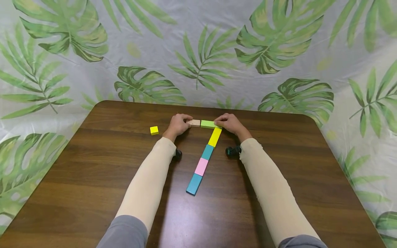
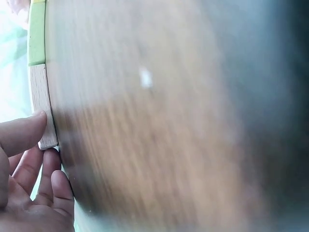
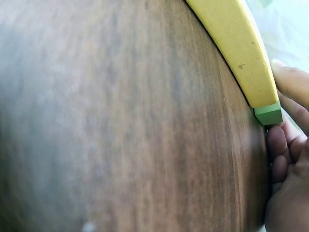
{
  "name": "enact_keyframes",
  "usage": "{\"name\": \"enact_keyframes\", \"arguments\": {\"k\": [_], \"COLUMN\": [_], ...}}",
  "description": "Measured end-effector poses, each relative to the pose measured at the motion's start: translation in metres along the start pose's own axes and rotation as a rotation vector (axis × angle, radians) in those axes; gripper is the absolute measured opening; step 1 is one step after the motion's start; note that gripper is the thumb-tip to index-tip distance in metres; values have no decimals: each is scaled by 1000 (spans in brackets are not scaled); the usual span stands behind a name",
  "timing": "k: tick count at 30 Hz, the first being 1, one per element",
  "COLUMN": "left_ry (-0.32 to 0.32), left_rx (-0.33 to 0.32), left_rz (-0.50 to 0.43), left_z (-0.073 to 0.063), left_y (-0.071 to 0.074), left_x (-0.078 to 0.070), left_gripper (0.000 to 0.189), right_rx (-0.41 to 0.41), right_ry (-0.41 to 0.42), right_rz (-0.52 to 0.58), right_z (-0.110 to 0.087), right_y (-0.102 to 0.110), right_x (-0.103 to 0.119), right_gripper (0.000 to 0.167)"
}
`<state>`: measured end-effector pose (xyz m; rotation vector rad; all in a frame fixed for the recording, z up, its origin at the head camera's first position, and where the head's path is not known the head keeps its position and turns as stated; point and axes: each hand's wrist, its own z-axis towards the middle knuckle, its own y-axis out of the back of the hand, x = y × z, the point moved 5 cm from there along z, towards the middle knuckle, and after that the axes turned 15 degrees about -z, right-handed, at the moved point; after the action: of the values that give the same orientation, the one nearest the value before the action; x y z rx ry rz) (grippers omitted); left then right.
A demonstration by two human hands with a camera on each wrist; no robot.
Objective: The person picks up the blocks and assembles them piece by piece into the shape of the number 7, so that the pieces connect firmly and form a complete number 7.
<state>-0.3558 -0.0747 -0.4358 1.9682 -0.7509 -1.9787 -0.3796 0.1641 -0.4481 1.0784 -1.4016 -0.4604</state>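
My left hand (image 1: 179, 124) grips the left end of a plain wooden block (image 1: 194, 123); in the left wrist view its thumb lies on the block's face, with fingers at the end. Just right of it, nearly in line, lies a light green block (image 1: 207, 124). At the green block's right end, my right hand (image 1: 231, 123) pinches it between thumb and fingers. A yellow block (image 1: 214, 137) meets the green one there and begins a slanting row toward me: a teal block (image 1: 207, 152), a pink block (image 1: 201, 167) and another teal block (image 1: 194, 184).
A small yellow cube (image 1: 154, 130) sits apart, left of my left hand. The brown wooden table (image 1: 93, 165) ends just beyond the blocks, against a leaf-patterned cloth (image 1: 204, 51). A dark wrist camera (image 1: 232, 152) hangs beside the right sleeve.
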Motion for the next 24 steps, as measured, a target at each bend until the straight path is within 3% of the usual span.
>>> {"name": "enact_keyframes", "arguments": {"k": [24], "left_ry": [12], "left_rx": [-2], "left_rz": [-36], "left_z": [5], "left_y": [-2], "left_x": [1], "left_gripper": [38], "right_rx": [-11], "right_ry": [-5], "right_rz": [-12], "right_z": [2], "right_y": [-1], "right_x": [0], "right_gripper": [33]}}
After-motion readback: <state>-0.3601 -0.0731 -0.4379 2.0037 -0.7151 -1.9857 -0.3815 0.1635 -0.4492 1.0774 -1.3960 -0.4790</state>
